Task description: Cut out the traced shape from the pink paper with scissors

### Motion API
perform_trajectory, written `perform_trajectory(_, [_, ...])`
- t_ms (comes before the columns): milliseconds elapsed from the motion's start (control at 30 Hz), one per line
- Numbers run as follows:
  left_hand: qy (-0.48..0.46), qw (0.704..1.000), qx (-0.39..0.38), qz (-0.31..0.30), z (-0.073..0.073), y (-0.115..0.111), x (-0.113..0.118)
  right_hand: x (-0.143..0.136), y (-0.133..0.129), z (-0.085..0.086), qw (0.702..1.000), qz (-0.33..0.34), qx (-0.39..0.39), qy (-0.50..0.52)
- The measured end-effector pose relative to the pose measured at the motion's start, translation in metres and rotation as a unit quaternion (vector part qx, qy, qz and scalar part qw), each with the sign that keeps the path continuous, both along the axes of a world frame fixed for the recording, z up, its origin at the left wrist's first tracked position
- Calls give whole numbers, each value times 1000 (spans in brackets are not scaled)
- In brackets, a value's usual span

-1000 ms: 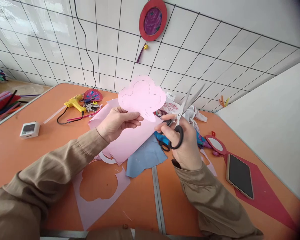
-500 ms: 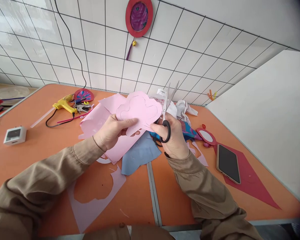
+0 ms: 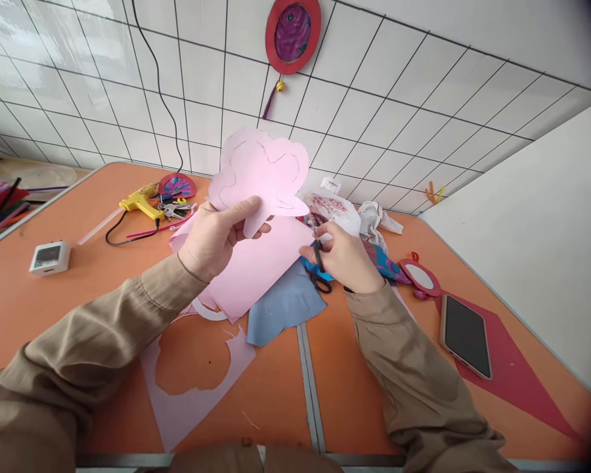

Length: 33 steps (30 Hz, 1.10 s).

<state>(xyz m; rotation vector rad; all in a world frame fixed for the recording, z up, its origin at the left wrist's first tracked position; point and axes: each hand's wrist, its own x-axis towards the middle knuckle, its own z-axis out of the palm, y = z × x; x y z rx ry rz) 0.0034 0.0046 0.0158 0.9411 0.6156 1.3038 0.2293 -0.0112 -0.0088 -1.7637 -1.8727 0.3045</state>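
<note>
A pink flower-shaped sheet (image 3: pixel 261 167) with a curved line drawn inside its edge is raised in my left hand (image 3: pixel 217 240), thumb in front and fingers behind. To its right, my right hand (image 3: pixel 347 256) has its fingers round the black-handled scissors (image 3: pixel 318 255); their blades are mostly hidden. Below both hands lies a larger pink sheet (image 3: pixel 256 266), partly over a blue-grey cloth piece (image 3: pixel 285 305). A black loop handle (image 3: pixel 321 284) shows beside the cloth. Nearer the front edge is a pink offcut (image 3: pixel 192 407) with a rounded opening.
At the left are a yellow glue gun (image 3: pixel 142 202), keys (image 3: pixel 176 209) and a white box-shaped device (image 3: pixel 50 258). A phone (image 3: pixel 467 335) rests on red material (image 3: pixel 517 374) at the right. Behind my right hand lie a plastic bag (image 3: pixel 335 210) and patterned cloth (image 3: pixel 387 266).
My left hand has lifted and turned the pink flower shape up and away from the scissors. My right hand has moved apart from it, and the scissor blades no longer point upward in view.
</note>
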Motion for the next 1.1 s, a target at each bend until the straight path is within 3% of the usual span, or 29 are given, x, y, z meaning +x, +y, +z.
perform_trajectory(67, [-4,1000,4,5,3,-1,-1,-7,0,-4,990,2,-62,-126])
perform_trajectory(133, [-5,1000,1,-3,4,-2,0,-16,-4,-9,958,39,-128,-255])
perform_trajectory(200, [0,1000,-2,-19,3,-4,1,-22,-8,-15,940,75,-157,-293])
perform_trajectory(567, [16,998,-20,-57,2,-8,4,-29,-15,-35,933,129,-113,-315])
perform_trajectory(833, [7,997,-31,-73,-3,-8,6,-13,-11,-36,957,184,-66,-212])
perform_trajectory(967, [3,996,-48,-80,-3,-9,7,-14,-14,-18,980,141,19,-140])
perform_trajectory(1000, [2,995,-52,-80,-3,-9,8,-16,-17,-13,985,106,79,-110])
perform_trajectory(1033, [1,995,-57,-80,-4,-9,9,-19,-20,-9,979,66,189,-38])
perform_trajectory(1100, [-1,994,-64,-89,-5,-10,11,-23,-28,-4,941,66,328,53])
